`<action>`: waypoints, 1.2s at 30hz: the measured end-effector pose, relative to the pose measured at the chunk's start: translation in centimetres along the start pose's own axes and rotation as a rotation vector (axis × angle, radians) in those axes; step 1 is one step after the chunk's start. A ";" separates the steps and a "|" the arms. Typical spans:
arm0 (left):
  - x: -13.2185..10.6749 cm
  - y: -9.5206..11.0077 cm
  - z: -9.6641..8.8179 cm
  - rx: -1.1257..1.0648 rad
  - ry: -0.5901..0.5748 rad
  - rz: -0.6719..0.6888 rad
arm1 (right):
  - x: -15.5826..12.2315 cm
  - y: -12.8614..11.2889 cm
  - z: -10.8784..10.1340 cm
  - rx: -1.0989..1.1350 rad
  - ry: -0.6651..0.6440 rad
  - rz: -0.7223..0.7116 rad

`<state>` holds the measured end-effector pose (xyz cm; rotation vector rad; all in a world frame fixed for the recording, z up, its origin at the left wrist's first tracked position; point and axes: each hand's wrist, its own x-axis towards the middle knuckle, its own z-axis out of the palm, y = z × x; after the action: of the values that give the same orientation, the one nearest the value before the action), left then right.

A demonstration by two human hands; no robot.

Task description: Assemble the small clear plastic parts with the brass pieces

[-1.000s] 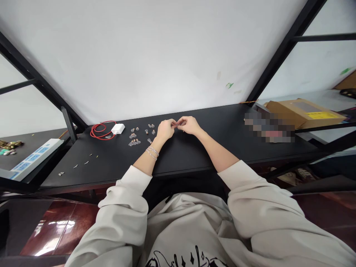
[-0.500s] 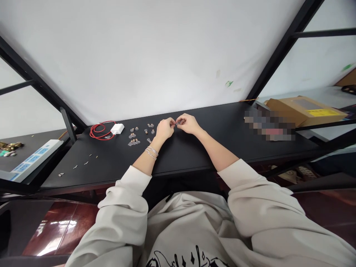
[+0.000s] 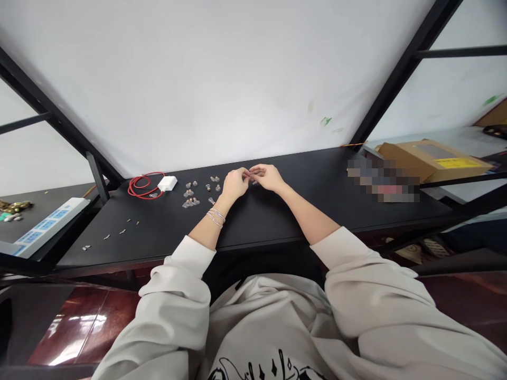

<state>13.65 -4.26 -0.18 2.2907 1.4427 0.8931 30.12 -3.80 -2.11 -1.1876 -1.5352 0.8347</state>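
My left hand [image 3: 235, 183] and my right hand [image 3: 268, 177] meet fingertip to fingertip over the far middle of the black table [image 3: 277, 216]. Both are pinched on one tiny part [image 3: 251, 176] held between them; it is too small to name. Thin bracelets [image 3: 216, 216] circle my left wrist. Just left of my left hand lie several small clear parts with brown ends [image 3: 191, 192], scattered on the table top.
A coiled red wire [image 3: 141, 185] with a white block [image 3: 167, 183] lies at the table's back left. Tiny bits [image 3: 119, 232] dot the front left. A blue-and-white power strip [image 3: 43, 224] sits on the left bench, cardboard boxes [image 3: 431, 157] on the right.
Both hands have stayed together at the same spot; the fingers shifted slightly around the small part. The view wobbled a little.
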 end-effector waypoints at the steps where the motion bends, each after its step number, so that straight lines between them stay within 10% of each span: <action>1: 0.0 0.0 0.0 0.001 0.003 0.004 | 0.1 0.1 0.1 0.039 0.000 0.014; 36: -0.3 0.0 0.1 -0.041 0.098 0.042 | -0.4 -0.9 0.4 0.189 -0.016 0.125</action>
<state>13.68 -4.51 -0.34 2.2849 1.4061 1.0505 29.50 -4.43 -1.50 -1.1482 -1.3721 1.0504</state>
